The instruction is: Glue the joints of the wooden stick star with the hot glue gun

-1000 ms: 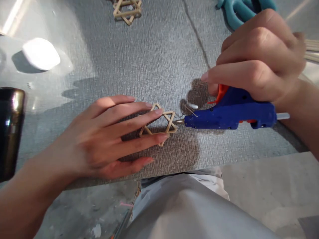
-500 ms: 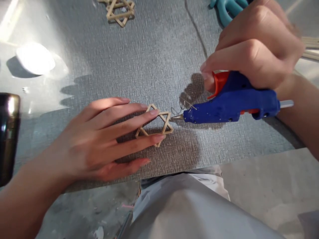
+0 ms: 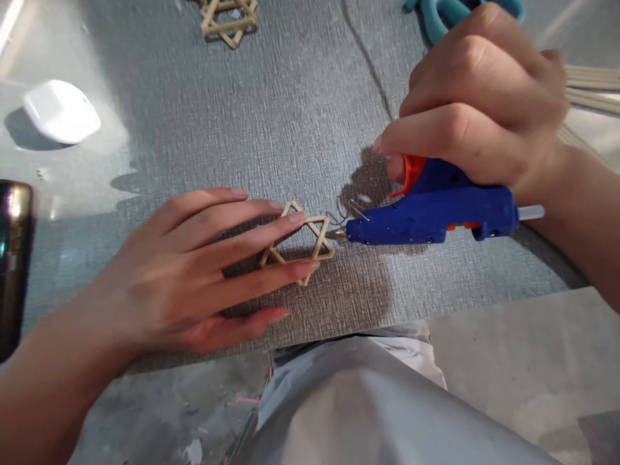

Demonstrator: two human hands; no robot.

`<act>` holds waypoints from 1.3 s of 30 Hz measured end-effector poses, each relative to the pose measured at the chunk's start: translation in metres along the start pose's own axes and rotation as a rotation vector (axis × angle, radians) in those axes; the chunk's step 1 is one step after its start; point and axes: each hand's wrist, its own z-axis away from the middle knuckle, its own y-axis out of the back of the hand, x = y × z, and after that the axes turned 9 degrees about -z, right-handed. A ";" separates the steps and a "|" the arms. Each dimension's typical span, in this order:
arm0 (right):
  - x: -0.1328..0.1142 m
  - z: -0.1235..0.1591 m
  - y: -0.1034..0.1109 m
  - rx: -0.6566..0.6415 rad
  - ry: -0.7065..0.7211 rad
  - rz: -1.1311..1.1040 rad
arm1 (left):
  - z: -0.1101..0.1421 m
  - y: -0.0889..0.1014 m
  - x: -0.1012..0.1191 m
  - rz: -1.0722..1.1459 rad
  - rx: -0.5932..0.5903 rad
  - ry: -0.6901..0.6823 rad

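My left hand [image 3: 194, 265] lies with fingers spread, its fingertips pressing on a six-pointed star of thin wooden sticks [image 3: 320, 239] on the table. Part of the star is hidden beneath those fingers. In my right hand [image 3: 479, 110] is a blue hot glue gun [image 3: 407, 216], its orange trigger [image 3: 413, 173] under a finger. The gun's metal nozzle [image 3: 336, 234] points left and meets, or nearly meets, the star's right side. A clear glue stick [image 3: 531, 212] pokes out of the gun's back end.
A second stick star [image 3: 230, 26] lies at the top. Teal-handled scissors [image 3: 436, 22] and several loose sticks [image 3: 593, 81] are at the upper right. A white rounded object [image 3: 62, 111] and a dark shiny object [image 3: 14, 265] sit at left. The table edge [image 3: 339, 336] runs near my lap.
My right hand and the glue gun have shifted left and slightly down, bringing the nozzle closer to the star's inner corner. My left hand stays almost in place on the star.
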 end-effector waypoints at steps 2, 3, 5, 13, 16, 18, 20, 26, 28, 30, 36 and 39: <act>0.001 0.003 0.000 0.014 0.018 0.015 | 0.001 0.000 0.000 -0.003 -0.007 0.002; 0.002 0.005 -0.001 0.020 0.024 0.020 | 0.001 -0.001 0.000 -0.002 -0.012 -0.001; 0.003 0.008 -0.001 0.039 0.031 0.021 | 0.001 -0.002 0.000 0.001 -0.012 -0.015; 0.003 0.003 0.000 0.001 0.084 0.030 | -0.002 0.000 -0.004 -0.009 0.022 -0.080; 0.002 0.003 0.000 0.016 0.122 0.072 | -0.002 -0.001 -0.004 -0.015 0.027 -0.077; 0.002 0.004 0.000 0.035 0.136 0.082 | -0.003 -0.002 -0.003 -0.014 0.041 -0.075; 0.002 0.005 0.000 0.038 0.126 0.066 | -0.004 -0.001 -0.002 -0.012 0.038 -0.070; 0.003 0.003 -0.001 0.024 0.063 0.036 | -0.001 0.000 -0.002 -0.018 0.023 -0.051; 0.004 0.004 -0.002 0.033 0.009 0.020 | -0.001 0.000 -0.001 -0.015 0.029 -0.049; 0.005 0.007 -0.003 0.059 -0.022 0.005 | -0.001 -0.001 -0.001 -0.007 0.035 -0.042; 0.000 0.006 0.000 0.020 -0.029 -0.012 | -0.004 0.000 -0.001 -0.039 0.030 -0.062; -0.004 0.000 0.002 0.022 -0.120 -0.064 | -0.005 -0.001 -0.002 -0.027 0.042 -0.062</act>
